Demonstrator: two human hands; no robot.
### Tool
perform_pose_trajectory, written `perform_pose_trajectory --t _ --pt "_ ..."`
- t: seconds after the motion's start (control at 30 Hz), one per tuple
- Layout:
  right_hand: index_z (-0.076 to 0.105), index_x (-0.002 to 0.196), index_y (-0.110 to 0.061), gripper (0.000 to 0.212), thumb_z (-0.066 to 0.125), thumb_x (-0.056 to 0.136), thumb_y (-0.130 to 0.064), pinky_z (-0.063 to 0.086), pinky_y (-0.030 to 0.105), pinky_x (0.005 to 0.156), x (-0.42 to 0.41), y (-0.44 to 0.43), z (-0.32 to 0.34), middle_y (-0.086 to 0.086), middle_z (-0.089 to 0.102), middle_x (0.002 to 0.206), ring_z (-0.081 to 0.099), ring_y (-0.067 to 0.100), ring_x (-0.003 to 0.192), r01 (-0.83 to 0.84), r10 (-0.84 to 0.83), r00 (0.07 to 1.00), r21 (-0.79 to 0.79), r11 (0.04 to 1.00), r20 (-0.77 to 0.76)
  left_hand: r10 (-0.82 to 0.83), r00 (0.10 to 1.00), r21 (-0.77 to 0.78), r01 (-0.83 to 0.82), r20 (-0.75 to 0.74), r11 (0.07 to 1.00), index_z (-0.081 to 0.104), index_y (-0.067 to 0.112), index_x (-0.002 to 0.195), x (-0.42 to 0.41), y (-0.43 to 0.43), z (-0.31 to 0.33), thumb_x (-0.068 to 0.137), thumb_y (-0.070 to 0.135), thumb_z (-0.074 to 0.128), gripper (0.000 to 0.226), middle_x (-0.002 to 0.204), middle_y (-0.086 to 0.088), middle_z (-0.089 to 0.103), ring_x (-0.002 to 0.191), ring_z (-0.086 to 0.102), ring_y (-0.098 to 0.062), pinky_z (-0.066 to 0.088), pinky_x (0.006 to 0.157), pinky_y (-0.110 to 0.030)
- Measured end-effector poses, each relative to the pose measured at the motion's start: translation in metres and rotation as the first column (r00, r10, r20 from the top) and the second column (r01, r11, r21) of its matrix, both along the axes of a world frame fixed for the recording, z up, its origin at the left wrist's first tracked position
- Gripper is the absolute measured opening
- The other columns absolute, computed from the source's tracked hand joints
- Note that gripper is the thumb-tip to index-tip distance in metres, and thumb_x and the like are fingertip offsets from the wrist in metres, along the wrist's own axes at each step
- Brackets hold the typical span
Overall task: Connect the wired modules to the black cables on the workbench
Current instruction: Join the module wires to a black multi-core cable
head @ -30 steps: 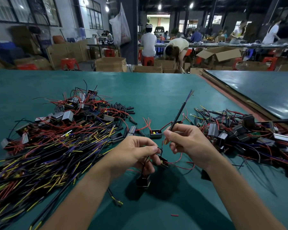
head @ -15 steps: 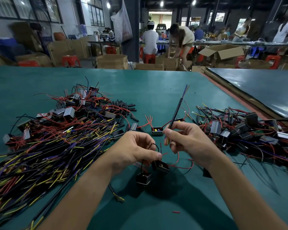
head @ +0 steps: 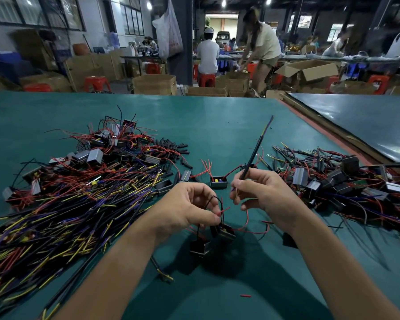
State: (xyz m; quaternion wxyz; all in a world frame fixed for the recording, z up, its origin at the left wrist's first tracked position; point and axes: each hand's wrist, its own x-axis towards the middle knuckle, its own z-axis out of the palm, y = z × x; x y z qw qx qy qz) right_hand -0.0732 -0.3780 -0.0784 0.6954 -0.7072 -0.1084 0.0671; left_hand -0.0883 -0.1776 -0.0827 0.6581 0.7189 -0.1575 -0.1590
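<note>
workbench layout, seen from the head

a pile of cables (head: pixel 56 215) lies at the left of the workbench (head: pixel 217 125), with wired modules (head: pixel 95 155) heaped behind it. a second heap (head: pixel 344 188) lies at the right. between them are the left hand (head: pixel 185 209) and the right hand (head: pixel 263 195). a single module (head: pixel 218 182) sits just behind the hands. two modules (head: pixel 200 247) lie under the left hand, their wires (head: pixel 220 203) in its fingers. one cable (head: pixel 254 155) rises from the right hand.

the workbench top (head: pixel 217 125) is smooth with a soft sheen. the module cases (head: pixel 95 155) look like brushed metal, though it's hard to tell from here. the black cable (head: pixel 256 148) has a matt sheath. boxes (head: pixel 154 84) are plain brown cardboard, stools (head: pixel 96 82) glossy red plastic.
</note>
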Motion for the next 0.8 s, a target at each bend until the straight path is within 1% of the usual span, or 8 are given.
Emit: perform_pose_trajectory --t 0.17,0.27,0.4,0.47,0.57,0.67,0.73,0.8 --pt "0.066 0.067 -0.012 0.032 0.054 0.095 -0.004 0.052 0.023 0.056 0.001 0.005 0.0 0.01 0.069 0.071 0.061 0.016 0.061 -0.005 0.002 0.999 -0.067 0.998 -0.041 0.031 0.999 0.01 -0.031 -0.017 0.999 0.061 0.01 0.081 -0.002 0.0 0.002 0.065 -0.003 0.079 0.027 0.073 -0.009 0.059 0.059 0.052 -0.016 0.047 0.053 -0.021" --pt "0.066 0.074 -0.007 0.029 0.047 0.094 0.004 0.052 0.024 0.057 0.001 0.005 0.0 0.01 0.065 0.066 0.059 0.018 0.057 -0.032 0.029 0.997 -0.042 0.999 -0.071 0.065 0.998 0.038 -0.064 -0.016 0.997 0.062 0.01 0.083 -0.001 -0.001 0.001 0.073 0.002 0.08 0.022 0.074 -0.01 0.059 0.057 0.052 -0.014 0.046 0.052 -0.021" --pt "0.062 0.075 -0.004 0.032 0.037 0.091 0.01 0.048 0.024 0.057 -0.001 0.008 0.0 0.007 0.054 0.055 0.048 0.016 0.05 -0.087 0.08 0.991 -0.067 0.994 -0.108 0.075 0.997 0.051 -0.073 -0.029 0.996 0.062 0.012 0.088 -0.001 -0.001 -0.001 0.078 0.004 0.076 0.018 0.074 -0.007 0.067 0.06 0.058 -0.014 0.046 0.056 -0.024" --pt "0.059 0.073 -0.004 0.033 0.035 0.088 0.011 0.047 0.025 0.058 -0.001 0.011 -0.001 0.003 0.042 0.048 0.037 0.015 0.048 -0.085 0.074 0.99 -0.086 0.993 -0.116 0.075 0.997 0.049 -0.073 -0.025 0.996 0.061 0.013 0.09 0.0 -0.001 -0.002 0.079 0.004 0.076 0.021 0.075 -0.005 0.069 0.063 0.06 -0.013 0.047 0.058 -0.025" --pt "0.059 0.073 -0.006 0.025 0.042 0.086 0.006 0.041 0.026 0.051 -0.002 0.013 -0.001 0.0 0.028 0.046 0.024 0.015 0.047 -0.066 0.055 0.992 -0.094 0.993 -0.114 0.059 0.998 0.041 -0.059 0.011 0.997 0.064 0.015 0.091 0.0 -0.001 -0.002 0.08 0.005 0.075 0.019 0.072 -0.005 0.069 0.063 0.059 -0.014 0.046 0.058 -0.025" --pt "0.059 0.072 -0.01 0.018 0.056 0.087 0.0 0.034 0.026 0.049 -0.005 0.014 -0.002 -0.004 0.028 0.047 0.024 0.011 0.044 -0.074 0.066 0.996 -0.138 0.988 -0.059 0.067 0.997 0.033 -0.068 0.044 0.997 0.069 0.02 0.081 0.0 0.0 -0.002 0.08 0.004 0.074 0.017 0.072 -0.004 0.07 0.065 0.058 -0.018 0.047 0.058 -0.026" --pt "0.057 0.074 -0.011 0.021 0.054 0.094 -0.004 0.034 0.025 0.047 -0.006 0.014 -0.002 -0.005 0.028 0.046 0.023 0.01 0.042 -0.075 0.069 0.996 -0.121 0.99 -0.055 0.071 0.996 0.017 -0.072 0.045 0.997 0.071 0.02 0.079 0.0 0.0 -0.003 0.081 0.004 0.074 0.016 0.072 -0.005 0.071 0.064 0.057 -0.019 0.047 0.057 -0.026" --pt "0.057 0.081 -0.009 0.022 0.047 0.1 -0.009 0.04 0.025 0.046 -0.006 0.014 0.0 -0.005 0.028 0.044 0.024 0.01 0.039 -0.074 0.07 0.996 -0.077 0.994 -0.055 0.055 0.997 0.004 -0.056 0.051 0.998 0.072 0.017 0.08 0.0 -0.001 -0.003 0.082 0.004 0.072 0.014 0.072 -0.006 0.071 0.058 0.057 -0.018 0.047 0.056 -0.026"
